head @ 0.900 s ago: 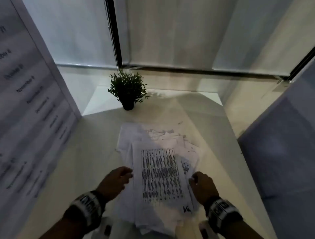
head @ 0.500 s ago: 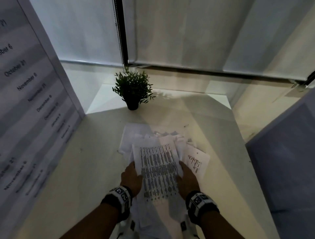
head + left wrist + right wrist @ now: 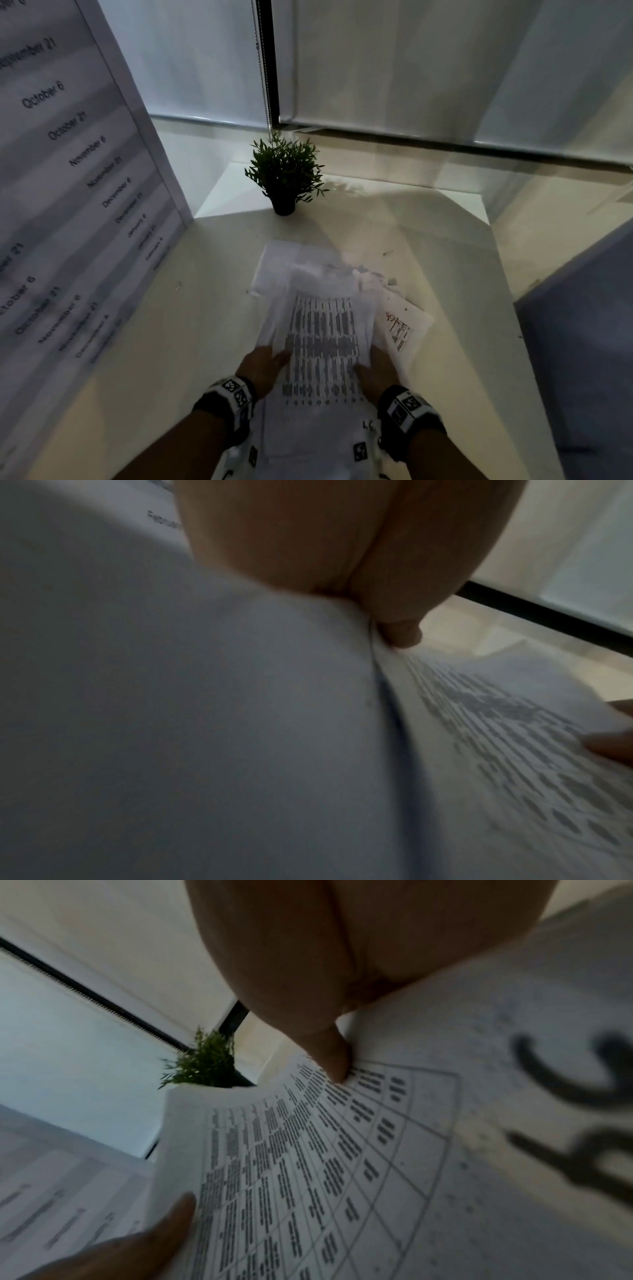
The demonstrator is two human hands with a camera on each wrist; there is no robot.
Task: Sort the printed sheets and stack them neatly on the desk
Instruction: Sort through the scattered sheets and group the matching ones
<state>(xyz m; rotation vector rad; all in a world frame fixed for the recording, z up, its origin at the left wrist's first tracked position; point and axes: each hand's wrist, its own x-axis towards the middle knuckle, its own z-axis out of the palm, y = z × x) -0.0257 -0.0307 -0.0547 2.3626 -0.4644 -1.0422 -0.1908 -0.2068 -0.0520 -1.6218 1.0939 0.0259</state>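
**Gathering step: both hands on the top sheet of the loose pile**

My left hand (image 3: pixel 265 365) grips the left edge of the top printed sheet (image 3: pixel 323 346); in the left wrist view my thumb tip (image 3: pixel 402 635) lies on the printed face at that edge, so this hand pinches the paper. My right hand (image 3: pixel 378 371) holds the right edge the same way: the right wrist view shows its thumb (image 3: pixel 337 1058) pressed onto the table grid. The other fingers of both hands are under the sheet and I cannot tell how they lie.

The top sheet bows upward between my hands. It sits over the loose pile of sheets (image 3: pixel 291 270), which lies on the counter (image 3: pixel 191 308) on the near side of the potted plant (image 3: pixel 284 174), well apart from it. One sheet with red marks (image 3: pixel 400 322) sticks out to the right of the pile.

Step in hand, as I judge it: collecting the scattered sheets into one bundle. Sorting and squaring are not done. The next move calls for drawing both edges inward evenly, keeping the thin paper from buckling, then tapping the bundle square on the counter.

Not readable: the print on the top sheet, blurred in all views; a handwritten mark at its near right corner; the number of sheets beneath. The near end of the pile is cut off by the frame.
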